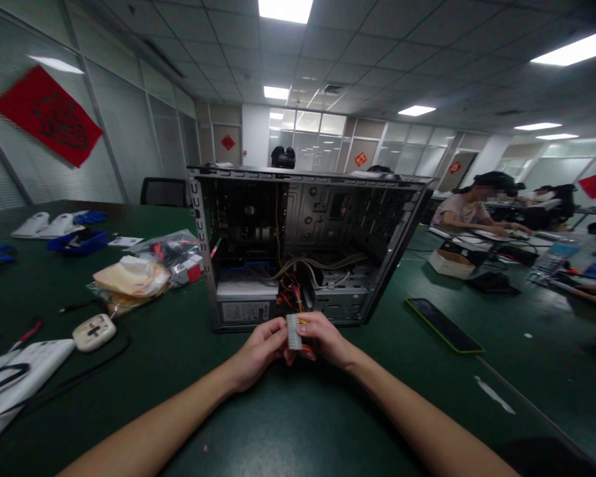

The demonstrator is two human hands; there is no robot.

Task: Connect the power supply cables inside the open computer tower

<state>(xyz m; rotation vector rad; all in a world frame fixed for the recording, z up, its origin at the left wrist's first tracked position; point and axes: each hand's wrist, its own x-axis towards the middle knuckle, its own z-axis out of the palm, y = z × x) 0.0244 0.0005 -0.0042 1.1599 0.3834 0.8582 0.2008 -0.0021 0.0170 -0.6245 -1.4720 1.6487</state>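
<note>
Between both hands, just in front of an open computer case (pixel 318 173), is a pale multi-pin power connector (pixel 294 332). My left hand (pixel 261 348) is closed, pinching the connector's left side. With its fingers also closed, my right hand (pixel 328 338) grips the right side where yellow wires enter. A bundle of red, yellow and black cables (pixel 291 290) runs back from the connector into the case. Inside, the power supply (pixel 246 310) with its label sits at the lower left, and grey cables (pixel 322 265) lie across the bottom. The fingertips behind the connector are partly hidden.
Left on the green table are plastic bags of parts (pixel 134 278), a white power strip (pixel 94 331), a blue tray (pixel 77 242) and a black cable (pixel 79 381). A phone (pixel 442 324) and an open box (pixel 451 262) lie right. Another person (pixel 469 205) sits beyond.
</note>
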